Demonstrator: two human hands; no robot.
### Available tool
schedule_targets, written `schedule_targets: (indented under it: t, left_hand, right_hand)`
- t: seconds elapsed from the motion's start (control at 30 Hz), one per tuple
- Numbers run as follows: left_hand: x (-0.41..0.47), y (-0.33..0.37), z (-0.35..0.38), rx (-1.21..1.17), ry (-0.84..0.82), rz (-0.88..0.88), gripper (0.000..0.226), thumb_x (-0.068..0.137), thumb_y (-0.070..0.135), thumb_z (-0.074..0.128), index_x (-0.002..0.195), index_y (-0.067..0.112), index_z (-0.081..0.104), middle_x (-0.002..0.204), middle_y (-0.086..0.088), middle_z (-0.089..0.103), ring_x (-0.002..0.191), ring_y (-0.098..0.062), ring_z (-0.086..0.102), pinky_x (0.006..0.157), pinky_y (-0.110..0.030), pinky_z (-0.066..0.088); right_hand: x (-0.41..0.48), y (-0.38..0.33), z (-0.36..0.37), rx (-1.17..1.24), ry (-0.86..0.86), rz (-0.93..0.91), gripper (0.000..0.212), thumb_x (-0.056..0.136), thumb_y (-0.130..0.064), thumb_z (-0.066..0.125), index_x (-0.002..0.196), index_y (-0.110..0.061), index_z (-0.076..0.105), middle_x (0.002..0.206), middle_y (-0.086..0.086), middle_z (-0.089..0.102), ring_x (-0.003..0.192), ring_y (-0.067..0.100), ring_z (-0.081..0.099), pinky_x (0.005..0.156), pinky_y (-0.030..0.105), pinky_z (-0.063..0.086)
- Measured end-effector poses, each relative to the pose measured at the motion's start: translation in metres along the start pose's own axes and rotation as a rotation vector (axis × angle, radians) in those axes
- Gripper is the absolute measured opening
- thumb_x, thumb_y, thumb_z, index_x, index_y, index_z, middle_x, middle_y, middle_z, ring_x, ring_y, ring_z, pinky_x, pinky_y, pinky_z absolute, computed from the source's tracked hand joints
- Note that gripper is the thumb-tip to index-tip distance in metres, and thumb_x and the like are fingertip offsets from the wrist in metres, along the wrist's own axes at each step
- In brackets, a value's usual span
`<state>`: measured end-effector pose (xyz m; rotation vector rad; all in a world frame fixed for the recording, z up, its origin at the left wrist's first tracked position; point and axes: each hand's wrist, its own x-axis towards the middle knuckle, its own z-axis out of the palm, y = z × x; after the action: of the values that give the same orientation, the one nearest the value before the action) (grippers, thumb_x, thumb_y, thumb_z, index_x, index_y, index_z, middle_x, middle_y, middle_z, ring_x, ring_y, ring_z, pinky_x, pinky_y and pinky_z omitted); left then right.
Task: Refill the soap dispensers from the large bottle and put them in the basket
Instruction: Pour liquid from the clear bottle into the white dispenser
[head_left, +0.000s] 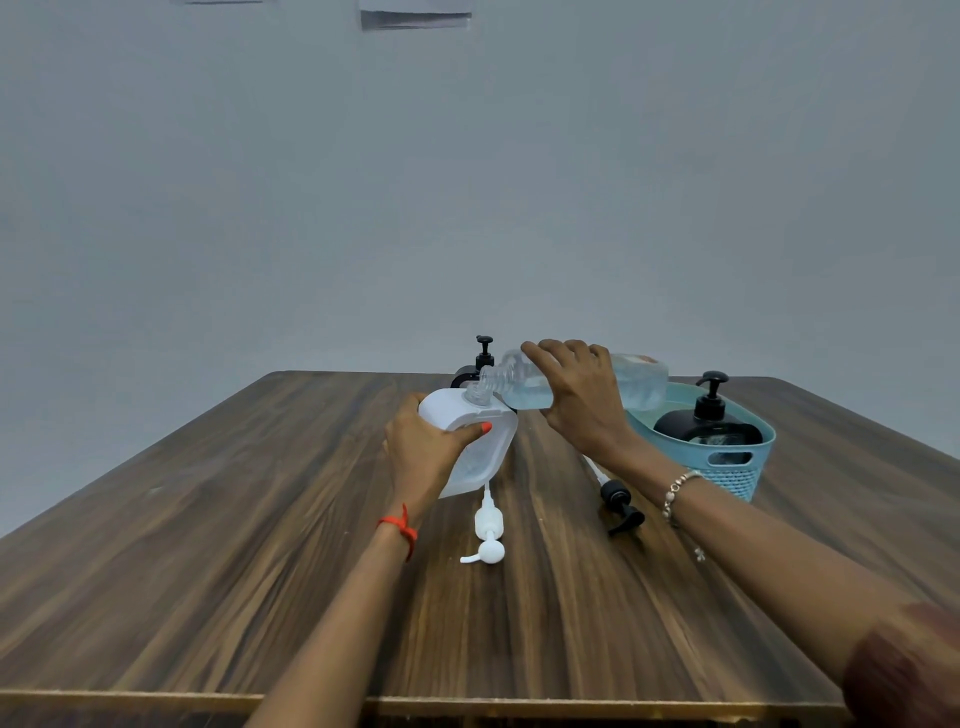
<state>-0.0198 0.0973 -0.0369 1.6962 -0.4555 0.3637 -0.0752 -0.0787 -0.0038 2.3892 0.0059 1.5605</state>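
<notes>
My left hand grips a white soap dispenser with its top off, standing on the table. My right hand holds the large clear bottle tipped on its side, its open neck meeting the dispenser's mouth. Clear liquid lies in the bottle. The white pump head lies on the table just in front of the dispenser. A black pump head lies under my right wrist. A black dispenser stands inside the light blue basket at the right. Another black dispenser stands behind, mostly hidden.
The wooden table runs from the near edge at the bottom to a plain grey wall behind. The basket stands close to my right forearm.
</notes>
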Motion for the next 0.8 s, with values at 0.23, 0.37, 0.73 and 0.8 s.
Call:
schedule_targets:
  t: [0.23,0.37,0.73,0.8]
  left_hand:
    - [-0.0007,-0.0017,0.0005,-0.001,-0.003,-0.005,0.063,0.054,0.035,0.087,0.108,0.014,0.060,0.097,0.002,0.064,0.090,-0.021,0.061,0.083,-0.042,0.053]
    - [-0.0006,-0.0022,0.0011,0.005,-0.004,-0.008,0.064,0.054,0.036,0.087,0.108,0.015,0.059,0.099,0.001,0.064,0.091,-0.021,0.060,0.083,-0.043,0.053]
    - [-0.0013,-0.0033,0.0025,0.006,-0.020,0.010,0.064,0.057,0.036,0.086,0.110,0.014,0.059,0.100,-0.001,0.064,0.092,-0.021,0.060,0.083,-0.043,0.054]
    - [-0.0014,-0.0032,0.0022,0.006,-0.021,0.006,0.063,0.057,0.036,0.086,0.109,0.015,0.059,0.096,0.003,0.061,0.091,-0.021,0.060,0.083,-0.043,0.054]
  right_hand:
    - [-0.0011,-0.0010,-0.0017,0.006,-0.006,-0.003,0.071,0.046,0.009,0.073,0.111,-0.013,0.056,0.098,0.010,0.067,0.079,0.032,0.063,0.072,0.040,0.047]
    - [-0.0013,-0.0010,-0.0021,0.005,-0.005,-0.007,0.070,0.046,0.009,0.073,0.111,-0.013,0.056,0.098,0.011,0.067,0.080,0.033,0.063,0.072,0.040,0.047]
    - [-0.0008,0.0007,-0.0041,-0.001,-0.004,-0.018,0.073,0.046,0.011,0.071,0.112,-0.015,0.051,0.099,0.012,0.067,0.081,0.033,0.063,0.074,0.041,0.047]
    - [-0.0008,0.0007,-0.0046,0.000,-0.002,-0.018,0.073,0.046,0.010,0.072,0.112,-0.015,0.051,0.099,0.012,0.067,0.080,0.033,0.063,0.074,0.041,0.047]
